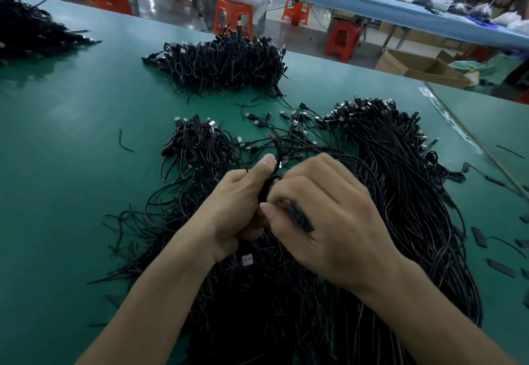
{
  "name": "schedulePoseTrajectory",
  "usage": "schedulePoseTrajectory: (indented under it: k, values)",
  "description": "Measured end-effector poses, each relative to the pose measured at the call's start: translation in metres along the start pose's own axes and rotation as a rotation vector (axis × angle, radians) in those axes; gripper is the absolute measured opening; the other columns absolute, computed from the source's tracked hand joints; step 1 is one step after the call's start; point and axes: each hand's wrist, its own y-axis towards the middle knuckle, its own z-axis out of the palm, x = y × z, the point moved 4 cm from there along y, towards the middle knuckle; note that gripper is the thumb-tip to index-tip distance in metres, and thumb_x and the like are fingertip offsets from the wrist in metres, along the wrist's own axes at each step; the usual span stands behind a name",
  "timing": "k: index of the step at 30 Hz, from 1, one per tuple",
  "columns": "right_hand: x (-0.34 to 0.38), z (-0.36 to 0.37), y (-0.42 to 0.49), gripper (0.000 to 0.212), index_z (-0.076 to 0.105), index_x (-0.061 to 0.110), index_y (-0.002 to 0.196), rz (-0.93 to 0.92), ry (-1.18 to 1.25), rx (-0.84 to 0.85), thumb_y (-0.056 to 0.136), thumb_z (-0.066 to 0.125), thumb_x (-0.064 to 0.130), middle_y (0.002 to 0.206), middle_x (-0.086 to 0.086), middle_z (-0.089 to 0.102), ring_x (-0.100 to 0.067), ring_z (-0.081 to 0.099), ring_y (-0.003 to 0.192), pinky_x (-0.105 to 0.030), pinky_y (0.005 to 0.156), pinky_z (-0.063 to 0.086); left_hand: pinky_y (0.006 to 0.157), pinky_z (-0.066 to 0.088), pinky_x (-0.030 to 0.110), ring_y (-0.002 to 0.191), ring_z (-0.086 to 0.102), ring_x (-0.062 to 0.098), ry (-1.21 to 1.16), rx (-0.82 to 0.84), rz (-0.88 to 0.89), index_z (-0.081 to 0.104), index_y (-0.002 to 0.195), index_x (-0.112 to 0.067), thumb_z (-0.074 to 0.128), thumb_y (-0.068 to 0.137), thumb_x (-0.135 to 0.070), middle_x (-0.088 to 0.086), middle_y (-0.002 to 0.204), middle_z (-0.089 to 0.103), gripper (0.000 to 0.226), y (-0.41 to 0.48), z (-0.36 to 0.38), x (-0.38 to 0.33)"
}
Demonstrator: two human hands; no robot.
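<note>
Loose cables (pixel 415 193) heaped on the table (pixel 71 178) surround the left hand (pixel 237 210) and right hand (pixel 329 221), both curled around one folded cable (pixel 267 187) between them.

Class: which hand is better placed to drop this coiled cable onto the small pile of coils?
Left, probably. The left hand grips the coiled cable, and the small pile of coils lies just beyond it on that side; the right hand would cross over.
</note>
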Motion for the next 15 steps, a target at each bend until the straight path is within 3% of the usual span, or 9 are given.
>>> schedulePoseTrajectory:
  k: [3, 5, 9, 11, 13, 15]
  values:
    - [-0.012, 0.003, -0.01, 0.016, 0.06, 0.015, 0.084, 0.283, 0.079, -0.009, 0.086, 0.07, 0.027, 0.082, 0.01, 0.054, -0.007, 0.049, 0.076, -0.018, 0.072, 0.043, 0.042, 0.026, 0.019, 0.037, 0.032, 0.011, -0.08, -0.078, -0.06, 0.064, 0.046, -0.021, 0.048, 0.097, -0.055, -0.003, 0.045, 0.04, 0.063, 0.001, -0.004, 0.004]
    - [-0.019, 0.011, -0.016, 0.018, 0.06, 0.022, 0.089, 0.466, 0.133, 0.04, 0.084, 0.072, 0.034, 0.085, 0.018, 0.055, -0.001, 0.052, 0.079, -0.007, 0.072, 0.04, 0.036, 0.024, 0.018, 0.033, 0.028, 0.009, -0.072, -0.083, -0.028, 0.07, 0.054, -0.02, 0.045, 0.1, -0.052, -0.003, 0.043, 0.037, 0.061, 0.0, -0.003, 0.002]
    - [-0.025, 0.016, -0.02, 0.016, 0.067, 0.022, 0.091, 0.59, 0.214, 0.047, 0.082, 0.075, 0.033, 0.086, 0.018, 0.064, -0.002, 0.06, 0.083, -0.003, 0.067, 0.039, 0.034, 0.026, 0.017, 0.032, 0.031, 0.008, -0.053, -0.107, 0.027, 0.077, 0.068, -0.02, 0.042, 0.103, -0.048, -0.001, 0.044, 0.038, 0.056, 0.0, -0.002, 0.0]
    - [-0.023, 0.017, -0.018, 0.017, 0.07, 0.022, 0.092, 0.595, 0.241, 0.044, 0.083, 0.073, 0.035, 0.087, 0.017, 0.067, -0.002, 0.062, 0.082, -0.004, 0.065, 0.04, 0.039, 0.037, 0.02, 0.037, 0.046, 0.011, -0.028, -0.104, 0.052, 0.078, 0.071, -0.02, 0.042, 0.103, -0.047, 0.001, 0.048, 0.051, 0.056, 0.0, -0.001, 0.0]
    - [-0.019, 0.018, -0.016, 0.022, 0.073, 0.023, 0.095, 0.601, 0.283, 0.06, 0.083, 0.071, 0.042, 0.091, 0.017, 0.069, -0.001, 0.063, 0.083, -0.006, 0.067, 0.044, 0.053, 0.052, 0.025, 0.058, 0.068, 0.017, -0.053, -0.084, 0.068, 0.079, 0.075, -0.018, 0.043, 0.103, -0.046, 0.007, 0.066, 0.07, 0.054, -0.002, -0.001, -0.002]
    - [-0.015, 0.02, -0.014, 0.024, 0.075, 0.023, 0.095, 0.607, 0.314, 0.082, 0.085, 0.069, 0.043, 0.092, 0.015, 0.071, 0.001, 0.065, 0.089, -0.012, 0.072, 0.049, 0.057, 0.056, 0.024, 0.067, 0.073, 0.02, -0.083, -0.065, 0.071, 0.079, 0.074, -0.017, 0.043, 0.103, -0.045, 0.008, 0.073, 0.074, 0.054, -0.003, -0.002, -0.003]
